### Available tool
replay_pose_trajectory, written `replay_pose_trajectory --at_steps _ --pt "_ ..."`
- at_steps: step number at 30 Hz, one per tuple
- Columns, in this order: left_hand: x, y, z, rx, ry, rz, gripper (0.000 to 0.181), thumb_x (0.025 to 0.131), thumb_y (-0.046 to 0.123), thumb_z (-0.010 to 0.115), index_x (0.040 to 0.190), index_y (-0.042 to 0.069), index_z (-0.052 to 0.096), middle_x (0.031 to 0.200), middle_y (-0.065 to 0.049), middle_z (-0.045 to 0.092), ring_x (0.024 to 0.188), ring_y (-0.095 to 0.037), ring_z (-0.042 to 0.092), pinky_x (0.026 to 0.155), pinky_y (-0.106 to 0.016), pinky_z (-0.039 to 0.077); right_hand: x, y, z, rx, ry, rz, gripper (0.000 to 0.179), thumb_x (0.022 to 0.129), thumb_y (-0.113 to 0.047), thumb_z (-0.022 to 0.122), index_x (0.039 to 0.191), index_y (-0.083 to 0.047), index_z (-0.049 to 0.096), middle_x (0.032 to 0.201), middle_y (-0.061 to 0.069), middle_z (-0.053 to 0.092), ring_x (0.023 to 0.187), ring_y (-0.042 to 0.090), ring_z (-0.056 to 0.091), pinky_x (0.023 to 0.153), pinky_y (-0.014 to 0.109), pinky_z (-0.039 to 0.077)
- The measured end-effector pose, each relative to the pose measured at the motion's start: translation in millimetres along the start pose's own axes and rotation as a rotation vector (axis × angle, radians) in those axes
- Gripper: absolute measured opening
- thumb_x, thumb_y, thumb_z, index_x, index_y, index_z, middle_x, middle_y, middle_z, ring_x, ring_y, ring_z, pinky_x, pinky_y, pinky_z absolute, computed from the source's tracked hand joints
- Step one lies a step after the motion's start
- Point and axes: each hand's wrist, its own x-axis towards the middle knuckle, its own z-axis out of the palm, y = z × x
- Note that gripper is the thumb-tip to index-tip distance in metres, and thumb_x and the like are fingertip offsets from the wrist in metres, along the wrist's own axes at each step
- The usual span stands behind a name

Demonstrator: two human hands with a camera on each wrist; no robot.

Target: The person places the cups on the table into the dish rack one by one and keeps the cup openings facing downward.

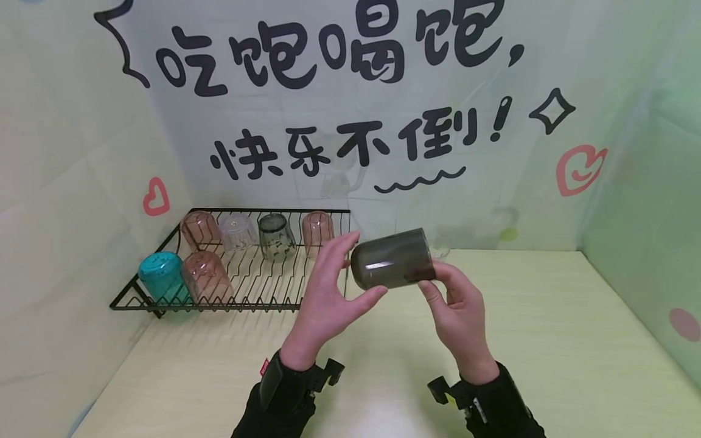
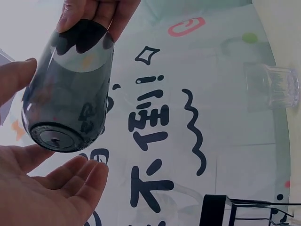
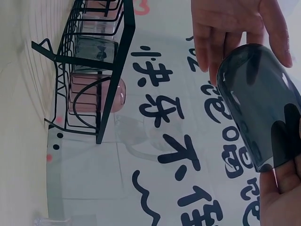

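A dark grey, see-through drinking glass (image 1: 391, 258) is held on its side above the table, its base toward the left. My right hand (image 1: 460, 316) grips it at the rim end, and fingertips show dark through the wall in the right wrist view. Around the base end, my left hand (image 1: 334, 298) has its thumb and fingers spread wide. In the left wrist view the left hand (image 2: 51, 188) is just below the base of the glass (image 2: 66, 103), with a gap showing between them.
A black wire rack (image 1: 274, 286) stands at the back left, carrying several glasses, among them a blue glass (image 1: 162, 275), a pink glass (image 1: 207, 277) and a grey glass (image 1: 276, 237). A clear glass (image 2: 282, 87) stands near the back wall, mostly hidden behind the held glass in the head view.
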Motion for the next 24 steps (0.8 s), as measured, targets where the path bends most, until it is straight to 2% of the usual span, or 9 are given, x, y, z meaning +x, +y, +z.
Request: replay_pose_trajectory --at_steps 6,13,18,24 --pt "-1.2 1.4 0.7 -0.058 -0.007 -0.033 0.080 0.072 0.042 0.071 0.139 0.028 0.029 0.131 0.006 0.038 0.115 -0.013 0.039 0.086 -0.032 0.043 -3.0 2 1 0.059 0.002 0.009 0.031 0.076 0.015 0.054 0.104 0.002 0.058 0.099 0.016 0.060 0.102 0.025 0.054 0.091 0.034 0.041" --pt "-3.3 2.1 3.7 -0.113 -0.011 -0.071 0.082 0.071 0.039 0.073 0.139 0.029 0.028 0.133 0.005 0.037 0.115 -0.014 0.039 0.087 -0.033 0.042 -8.3 13 1 0.094 0.009 0.008 0.033 0.075 0.017 0.053 0.105 0.002 0.057 0.100 0.016 0.060 0.104 0.026 0.052 0.093 0.035 0.039" --pt "-2.7 4.2 6.0 -0.209 0.001 -0.063 0.083 0.071 0.032 0.073 0.140 0.030 0.027 0.134 0.003 0.038 0.115 -0.016 0.040 0.089 -0.033 0.042 -10.9 21 0 0.100 0.018 0.011 0.035 0.075 0.018 0.052 0.105 0.002 0.057 0.101 0.016 0.059 0.103 0.026 0.053 0.091 0.034 0.041" --pt "0.5 31.1 -1.0 -0.328 -0.012 -0.084 0.076 0.072 0.010 0.072 0.137 0.012 0.032 0.129 -0.009 0.041 0.110 -0.020 0.044 0.088 -0.034 0.043 -12.2 22 0 0.117 0.031 0.023 0.031 0.077 0.015 0.053 0.105 0.002 0.057 0.101 0.016 0.059 0.103 0.026 0.053 0.092 0.034 0.040"
